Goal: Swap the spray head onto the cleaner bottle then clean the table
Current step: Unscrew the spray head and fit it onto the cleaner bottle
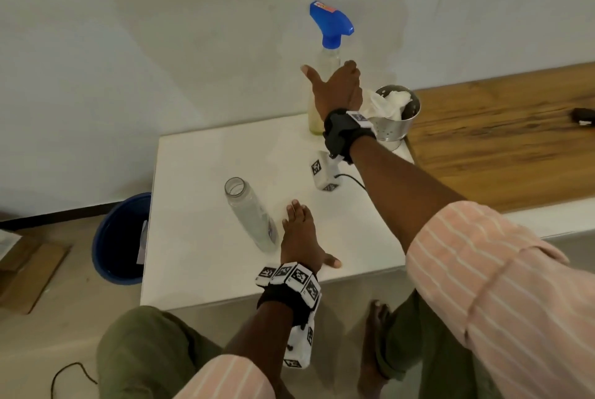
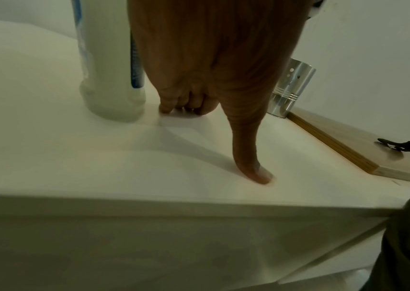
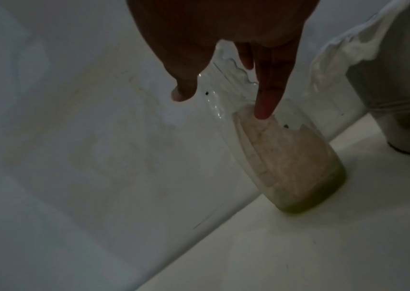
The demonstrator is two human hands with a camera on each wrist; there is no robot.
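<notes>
Right grip point(image 1: 338, 86): fingers straight, thumb spread, at the body of the upright spray bottle point(image 1: 323, 76) with blue spray head point(image 1: 331, 23), at the white bench's point(image 1: 199, 237) far edge. Left grip point(image 1: 301, 237): flat, fingers relaxed on bench, just beside the uncapped cleaner bottle point(image 1: 251, 215). Steel cup point(image 1: 397, 115) with tissue: near the spray bottle.

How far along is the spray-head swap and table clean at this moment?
Done: the spray head already sits on the far bottle, while the near bottle stands open-necked. In hand: the right hand reaches for the far bottle, fingers open; the left hand rests on the table. Left: spraying and wiping; tissue waits in the cup.
</notes>
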